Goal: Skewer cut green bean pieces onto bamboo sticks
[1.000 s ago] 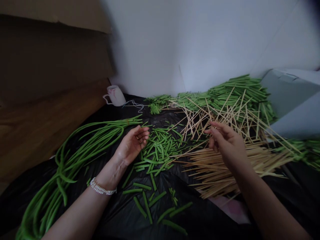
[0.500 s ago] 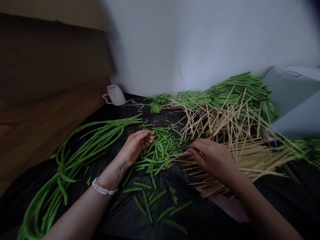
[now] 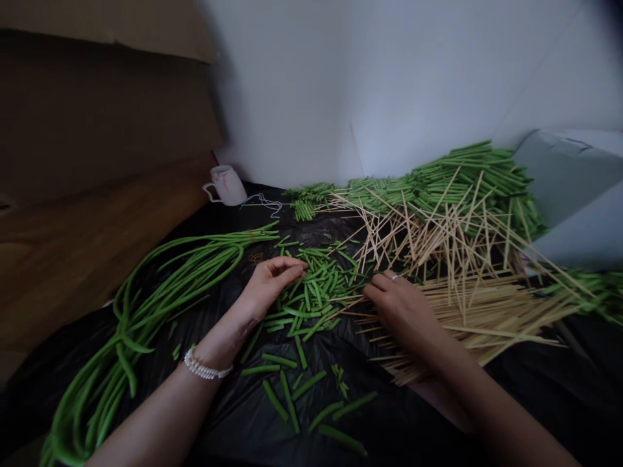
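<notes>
My left hand (image 3: 275, 282), with a beaded bracelet on the wrist, is closed in a pinch at the left edge of a heap of cut long bean pieces (image 3: 318, 285). Whatever its fingertips hold, if anything, is too small to make out. On the right, my right hand (image 3: 402, 305) has its fingers curled together at the left ends of a pile of bamboo skewers (image 3: 487, 311). Thin stick ends show beside these fingertips, but I cannot tell whether one is gripped. Several longer bean pieces (image 3: 292, 405) lie in front, on black plastic sheeting (image 3: 233, 421).
A bundle of uncut long beans (image 3: 131, 305) curves along the left. Behind lie crossed skewers (image 3: 438, 240) and a large stack of beans (image 3: 467, 175) against the wall. A white mug (image 3: 228, 186) with white string (image 3: 265, 204) stands back left; a grey box (image 3: 569, 188) is back right.
My left fingers have come together into a pinch over the heap's edge. My right hand has turned palm-down and lowered slightly, its fingers more curled. The view has shifted slightly.
</notes>
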Available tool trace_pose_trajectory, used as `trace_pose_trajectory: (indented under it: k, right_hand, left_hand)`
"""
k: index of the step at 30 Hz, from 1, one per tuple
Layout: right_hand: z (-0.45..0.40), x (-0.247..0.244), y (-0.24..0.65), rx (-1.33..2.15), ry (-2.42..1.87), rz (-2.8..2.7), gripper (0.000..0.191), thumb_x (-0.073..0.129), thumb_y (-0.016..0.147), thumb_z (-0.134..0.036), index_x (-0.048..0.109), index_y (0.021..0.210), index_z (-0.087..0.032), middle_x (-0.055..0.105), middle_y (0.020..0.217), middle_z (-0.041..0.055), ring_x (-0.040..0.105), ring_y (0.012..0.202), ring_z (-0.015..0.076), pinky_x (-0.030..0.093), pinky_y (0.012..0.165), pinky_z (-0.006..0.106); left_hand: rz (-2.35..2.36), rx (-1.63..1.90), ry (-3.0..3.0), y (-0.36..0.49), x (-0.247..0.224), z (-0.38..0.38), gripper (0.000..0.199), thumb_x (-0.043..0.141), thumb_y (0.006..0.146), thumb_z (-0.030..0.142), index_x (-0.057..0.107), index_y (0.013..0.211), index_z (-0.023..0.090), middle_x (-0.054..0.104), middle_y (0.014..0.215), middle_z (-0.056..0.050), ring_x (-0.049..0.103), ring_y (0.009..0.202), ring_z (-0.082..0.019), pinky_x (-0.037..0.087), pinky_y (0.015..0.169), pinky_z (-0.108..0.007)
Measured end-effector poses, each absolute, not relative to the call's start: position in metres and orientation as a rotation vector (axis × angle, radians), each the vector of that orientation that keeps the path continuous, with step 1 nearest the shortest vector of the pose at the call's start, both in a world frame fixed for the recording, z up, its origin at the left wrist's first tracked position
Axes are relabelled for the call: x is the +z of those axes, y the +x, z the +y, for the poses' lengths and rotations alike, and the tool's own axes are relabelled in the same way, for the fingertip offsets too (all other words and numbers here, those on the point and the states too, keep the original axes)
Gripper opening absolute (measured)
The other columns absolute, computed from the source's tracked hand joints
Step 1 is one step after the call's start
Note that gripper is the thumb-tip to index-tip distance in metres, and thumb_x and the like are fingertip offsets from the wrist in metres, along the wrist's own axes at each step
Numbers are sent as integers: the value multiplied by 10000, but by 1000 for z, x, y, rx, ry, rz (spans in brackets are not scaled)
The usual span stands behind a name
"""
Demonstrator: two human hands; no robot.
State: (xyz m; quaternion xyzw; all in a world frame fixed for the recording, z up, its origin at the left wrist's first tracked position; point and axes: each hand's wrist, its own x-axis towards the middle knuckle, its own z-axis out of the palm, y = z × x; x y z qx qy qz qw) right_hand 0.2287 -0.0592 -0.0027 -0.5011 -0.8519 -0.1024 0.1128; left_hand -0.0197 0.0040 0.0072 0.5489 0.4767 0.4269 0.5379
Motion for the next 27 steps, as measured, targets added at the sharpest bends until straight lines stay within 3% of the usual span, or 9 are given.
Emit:
trace_pose_trajectory:
  k: [5,9,15,22,27]
  right_hand:
    - [-61,-1,225,-313,-1339,-2423,203,476,814,-21,617,820,-167,605,810,68,476,803,208,374,740,317]
    - [-68,2,218,-356,-1186,-2321,243,414,882,-72,625,949,-171,658,877,71,517,852,201,370,768,340]
    - [-77,4,215,-417,-992,-2248,296,417,887,-73,592,1100,-180,679,944,67,548,891,191,394,793,352]
    - [-78,-3,214,-537,-1069,-2118,353,454,863,-35,550,1188,-131,656,834,63,557,756,159,398,647,281]
    - [-78,-5,214,-586,-1165,-2072,340,464,859,-44,587,1162,-138,599,724,18,496,624,131,333,586,270]
  left_hand:
    - [1092,945,1807,-20,1,3,106,689,748,267,760,806,214,698,858,-66,611,816,-191,430,796,-289]
    - [1009,827,2221,-21,-5,3,191,632,792,216,752,923,286,665,963,-66,565,932,-224,379,895,-358]
    - [978,693,2441,-19,-9,0,180,625,812,284,722,962,258,635,1011,-85,514,972,-243,370,883,-376]
    - [1050,947,2350,-18,-8,1,108,655,801,291,691,862,210,673,909,-58,565,909,-210,394,879,-355]
    - [1153,1108,1790,-19,-4,4,197,718,741,323,722,876,179,713,842,-42,621,797,-178,453,788,-301]
